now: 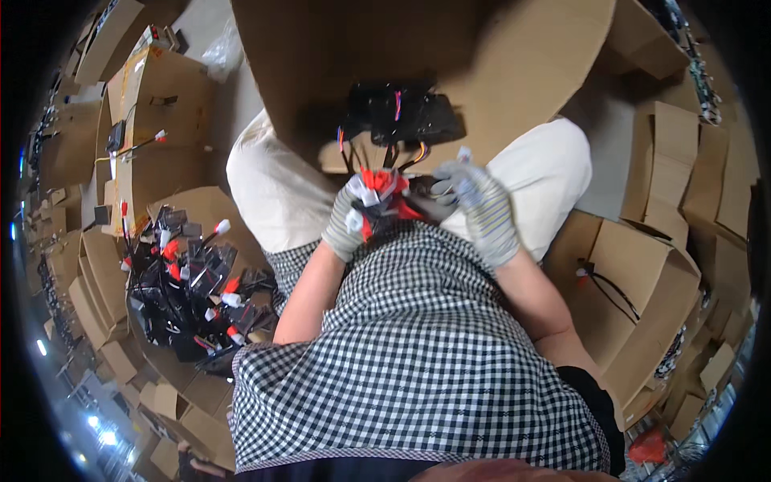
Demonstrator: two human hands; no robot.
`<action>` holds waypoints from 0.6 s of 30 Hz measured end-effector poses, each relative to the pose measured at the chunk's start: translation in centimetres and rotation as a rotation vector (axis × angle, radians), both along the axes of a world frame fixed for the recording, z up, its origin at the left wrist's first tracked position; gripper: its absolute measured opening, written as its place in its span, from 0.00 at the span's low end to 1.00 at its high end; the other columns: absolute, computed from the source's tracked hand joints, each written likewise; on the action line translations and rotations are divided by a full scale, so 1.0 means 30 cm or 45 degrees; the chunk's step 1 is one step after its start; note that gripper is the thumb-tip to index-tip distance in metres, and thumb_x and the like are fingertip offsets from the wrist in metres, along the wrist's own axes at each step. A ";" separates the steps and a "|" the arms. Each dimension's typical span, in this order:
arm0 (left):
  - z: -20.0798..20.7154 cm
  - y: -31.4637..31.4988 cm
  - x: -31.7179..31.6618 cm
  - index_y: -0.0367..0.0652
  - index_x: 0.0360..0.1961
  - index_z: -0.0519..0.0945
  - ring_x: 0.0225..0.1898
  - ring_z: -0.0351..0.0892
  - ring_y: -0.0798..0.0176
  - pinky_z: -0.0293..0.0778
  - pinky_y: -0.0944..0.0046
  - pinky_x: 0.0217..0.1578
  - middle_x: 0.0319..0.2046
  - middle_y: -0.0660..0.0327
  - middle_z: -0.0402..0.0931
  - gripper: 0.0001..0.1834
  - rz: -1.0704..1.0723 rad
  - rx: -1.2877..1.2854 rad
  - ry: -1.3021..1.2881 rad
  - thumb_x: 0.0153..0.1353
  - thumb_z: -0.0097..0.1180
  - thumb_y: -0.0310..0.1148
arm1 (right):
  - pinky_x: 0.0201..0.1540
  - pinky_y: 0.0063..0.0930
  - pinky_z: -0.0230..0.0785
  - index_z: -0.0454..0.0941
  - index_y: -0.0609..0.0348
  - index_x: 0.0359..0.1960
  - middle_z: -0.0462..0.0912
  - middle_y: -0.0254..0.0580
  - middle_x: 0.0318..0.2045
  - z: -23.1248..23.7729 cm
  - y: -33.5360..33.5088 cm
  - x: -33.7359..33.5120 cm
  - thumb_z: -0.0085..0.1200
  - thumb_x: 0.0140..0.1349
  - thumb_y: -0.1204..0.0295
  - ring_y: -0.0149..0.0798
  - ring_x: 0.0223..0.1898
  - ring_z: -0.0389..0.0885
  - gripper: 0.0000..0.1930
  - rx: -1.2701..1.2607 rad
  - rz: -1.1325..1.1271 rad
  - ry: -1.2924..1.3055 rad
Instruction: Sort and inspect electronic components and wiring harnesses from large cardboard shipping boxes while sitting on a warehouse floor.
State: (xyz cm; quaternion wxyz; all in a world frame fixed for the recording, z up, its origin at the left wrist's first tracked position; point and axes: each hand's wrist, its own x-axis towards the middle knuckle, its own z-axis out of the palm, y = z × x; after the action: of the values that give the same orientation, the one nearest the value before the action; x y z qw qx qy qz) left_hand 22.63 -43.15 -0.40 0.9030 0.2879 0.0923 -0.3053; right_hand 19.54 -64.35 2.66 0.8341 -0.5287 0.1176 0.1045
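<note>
In my gloved left hand [345, 223] is a bunch of cable connectors [381, 186], red and white, gripped at my lap. Black and coloured cables run from the bunch up to black wrapped packs [409, 116], which lie at the near edge of a big cardboard box [538, 60]. My gloved right hand [486, 210] is just right of the bunch, its fingers curled and slightly blurred. A small whitish piece [464, 153] shows at its fingertips; whether it is a connector I cannot make out.
At my left, a pile of black packs with red and white connectors [193, 281] lies on cardboard. An open carton [642, 305] at my right holds a black cable [610, 291]. Closed cartons [165, 132] stand at the far left, and more cardboard surrounds me.
</note>
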 end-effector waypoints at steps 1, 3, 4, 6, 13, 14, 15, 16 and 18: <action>-0.017 0.016 -0.004 0.34 0.44 0.75 0.42 0.77 0.61 0.73 0.66 0.43 0.43 0.54 0.78 0.17 0.035 0.138 0.002 0.52 0.56 0.29 | 0.32 0.14 0.67 0.74 0.59 0.52 0.76 0.31 0.31 0.004 -0.025 0.011 0.52 0.63 0.60 0.24 0.31 0.73 0.20 0.022 0.007 0.024; -0.077 0.027 -0.001 0.33 0.45 0.74 0.39 0.78 0.66 0.74 0.72 0.37 0.44 0.53 0.78 0.17 -0.001 0.829 -0.602 0.56 0.55 0.30 | 0.41 0.21 0.70 0.71 0.62 0.54 0.74 0.30 0.27 0.011 -0.049 0.021 0.52 0.62 0.55 0.21 0.26 0.69 0.26 -0.226 0.172 0.017; -0.089 0.038 -0.017 0.33 0.45 0.74 0.39 0.78 0.66 0.74 0.72 0.37 0.44 0.53 0.78 0.17 -0.008 0.844 -0.589 0.56 0.55 0.30 | 0.41 0.21 0.70 0.71 0.62 0.54 0.74 0.30 0.27 0.011 -0.035 0.021 0.52 0.62 0.55 0.21 0.26 0.69 0.26 -0.209 0.175 0.030; -0.077 0.041 -0.031 0.33 0.45 0.74 0.37 0.78 0.67 0.74 0.70 0.38 0.45 0.53 0.77 0.17 0.050 0.372 -0.154 0.56 0.55 0.30 | 0.25 0.13 0.57 0.68 0.59 0.58 0.74 0.29 0.26 0.011 -0.006 0.020 0.51 0.64 0.62 0.20 0.22 0.64 0.23 -0.003 0.135 -0.044; -0.118 0.061 -0.056 0.39 0.37 0.75 0.30 0.72 0.71 0.72 0.69 0.34 0.33 0.61 0.75 0.07 0.211 0.400 -0.211 0.57 0.53 0.26 | 0.20 0.14 0.56 0.69 0.60 0.58 0.70 0.29 0.19 0.017 0.042 0.031 0.53 0.62 0.61 0.20 0.17 0.64 0.24 0.251 0.346 0.218; -0.138 0.070 -0.062 0.39 0.38 0.75 0.31 0.72 0.71 0.72 0.69 0.34 0.33 0.62 0.76 0.08 0.215 0.484 -0.246 0.57 0.52 0.24 | 0.19 0.13 0.55 0.69 0.59 0.57 0.70 0.30 0.18 0.020 0.044 0.035 0.52 0.62 0.61 0.20 0.16 0.63 0.24 0.350 0.361 0.229; -0.129 0.063 -0.056 0.39 0.38 0.75 0.31 0.72 0.71 0.72 0.69 0.34 0.33 0.62 0.76 0.08 0.213 0.484 -0.243 0.57 0.52 0.24 | 0.19 0.13 0.55 0.69 0.59 0.57 0.70 0.30 0.18 0.008 0.042 0.038 0.52 0.62 0.61 0.20 0.16 0.63 0.24 0.351 0.359 0.232; -0.120 0.054 -0.052 0.38 0.38 0.76 0.30 0.73 0.71 0.72 0.70 0.32 0.33 0.62 0.76 0.08 0.208 0.662 -0.347 0.56 0.52 0.22 | 0.18 0.12 0.54 0.70 0.58 0.57 0.70 0.30 0.18 -0.012 0.039 0.038 0.51 0.62 0.62 0.20 0.15 0.62 0.23 0.353 0.352 0.219; -0.083 0.039 -0.041 0.37 0.38 0.76 0.29 0.74 0.71 0.72 0.71 0.31 0.32 0.63 0.77 0.08 0.201 0.839 -0.448 0.56 0.52 0.20 | 0.17 0.12 0.53 0.70 0.58 0.56 0.70 0.30 0.17 -0.027 0.042 0.032 0.50 0.62 0.62 0.20 0.14 0.61 0.22 0.355 0.344 0.211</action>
State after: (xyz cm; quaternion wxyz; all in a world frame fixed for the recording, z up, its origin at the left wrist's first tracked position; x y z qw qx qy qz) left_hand 21.41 -41.99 -2.88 0.7847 0.6029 0.0509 -0.1346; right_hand 20.49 -63.07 1.86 0.8651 -0.4085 0.0981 0.2740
